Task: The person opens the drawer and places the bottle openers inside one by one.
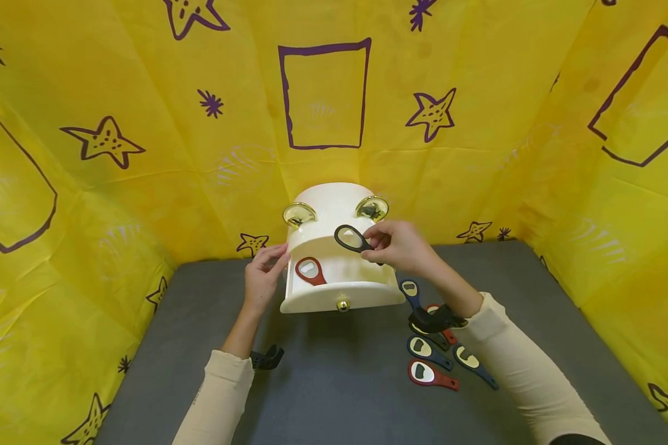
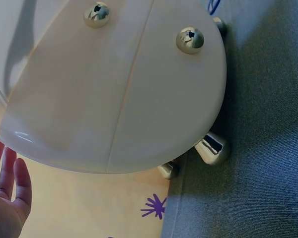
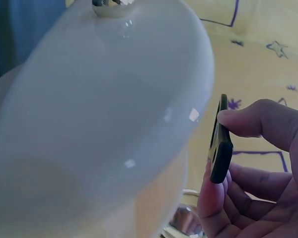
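My right hand [image 1: 396, 248] pinches a black bottle opener [image 1: 349, 238] by its handle, its ring end over the opening of a white box [image 1: 339, 201]. In the right wrist view the black opener [image 3: 221, 144] appears edge-on between thumb and fingers of my right hand [image 3: 268, 163]. Inside the box lies a red bottle opener [image 1: 310, 271]. The box's front panel [image 1: 312, 299], with a gold knob [image 1: 342, 305], stands pulled open. My left hand [image 1: 263, 278] touches the box's left edge; in the left wrist view its fingers [image 2: 23, 183] look extended.
Several bottle openers, red, blue and black, lie on the grey tabletop right of the box, among them a red one [image 1: 431, 375] and a blue one [image 1: 475, 366]. Gold rounded pieces [image 1: 299, 214] top the box; gold feet [image 2: 212, 148] support it. Yellow patterned cloth [image 1: 228, 161] stands behind.
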Available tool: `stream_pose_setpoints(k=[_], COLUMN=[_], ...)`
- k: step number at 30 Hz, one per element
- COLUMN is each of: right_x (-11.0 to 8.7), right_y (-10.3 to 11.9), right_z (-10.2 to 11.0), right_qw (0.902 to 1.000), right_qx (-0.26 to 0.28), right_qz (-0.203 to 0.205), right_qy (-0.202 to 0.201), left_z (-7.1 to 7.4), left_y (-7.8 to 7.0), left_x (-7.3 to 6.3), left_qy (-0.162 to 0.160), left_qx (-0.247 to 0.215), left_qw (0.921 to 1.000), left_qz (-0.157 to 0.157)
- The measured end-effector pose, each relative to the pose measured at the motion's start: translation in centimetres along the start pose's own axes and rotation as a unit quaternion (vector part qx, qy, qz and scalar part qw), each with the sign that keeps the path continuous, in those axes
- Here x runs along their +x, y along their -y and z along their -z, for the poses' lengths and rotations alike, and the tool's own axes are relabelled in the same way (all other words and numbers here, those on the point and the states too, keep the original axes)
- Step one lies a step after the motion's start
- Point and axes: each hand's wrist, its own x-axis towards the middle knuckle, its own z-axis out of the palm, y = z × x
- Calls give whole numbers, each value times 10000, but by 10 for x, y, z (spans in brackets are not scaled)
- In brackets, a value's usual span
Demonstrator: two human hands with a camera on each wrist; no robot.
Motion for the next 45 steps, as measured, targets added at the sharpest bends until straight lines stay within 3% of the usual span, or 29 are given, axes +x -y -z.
stream_pose_setpoints(k=[14, 24, 32, 37, 45], right_x=[10, 20, 26, 24, 4], right_y=[-3, -6, -6, -8, -19], right_z=[-25, -44, -49, -43, -2], right_qw=[9980, 9938, 9871, 9890, 9884], right_qx=[-80, -881, -1243, -836, 487], right_qz=[-66, -138, -468, -547, -577], right_qy=[627, 672, 891, 1094, 1318], left_z=[0, 0, 1, 2, 0], left_y=[-2, 0, -1, -1, -1], left_x=[0, 0, -1, -1, 0], left_qy=[60, -6, -30, -109, -22], left_qx=[3, 74, 102, 131, 67], left_qw=[10000, 10000, 9999, 9999, 10000], left_qz=[29, 26, -1, -21, -40])
